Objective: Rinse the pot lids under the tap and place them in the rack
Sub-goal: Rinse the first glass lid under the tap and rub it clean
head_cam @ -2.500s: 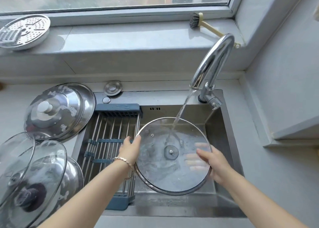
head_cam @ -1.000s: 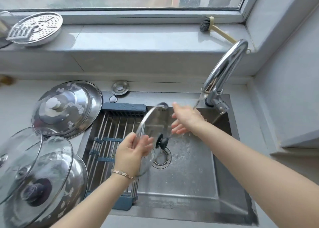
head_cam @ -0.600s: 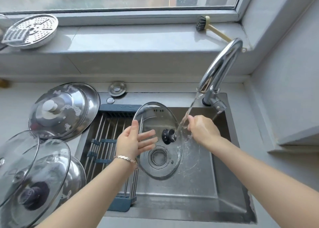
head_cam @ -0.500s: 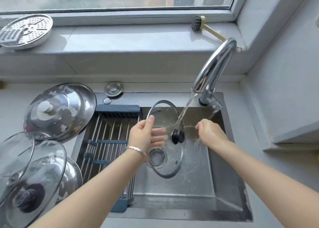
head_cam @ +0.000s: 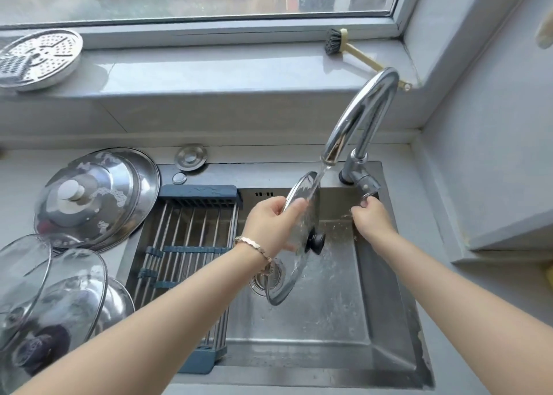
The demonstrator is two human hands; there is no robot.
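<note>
left hand (head_cam: 270, 224) grips glass lid (head_cam: 294, 275) by its upper rim, thumb and fingers curled over the edge. lid stands near upright over the sink (head_cam: 389, 349) middle, tap (head_cam: 359, 110) water (head_cam: 321, 173) hitting its top. right hand (head_cam: 371, 219) curled, pinching tap handle (head_cam: 366, 185). rack (head_cam: 185, 245) spans the sink's left side.

The left edge cuts off the stacked glass lids (head_cam: 59, 299); the held lid (head_cam: 294, 275) half-covers the drain (head_cam: 258, 282).
</note>
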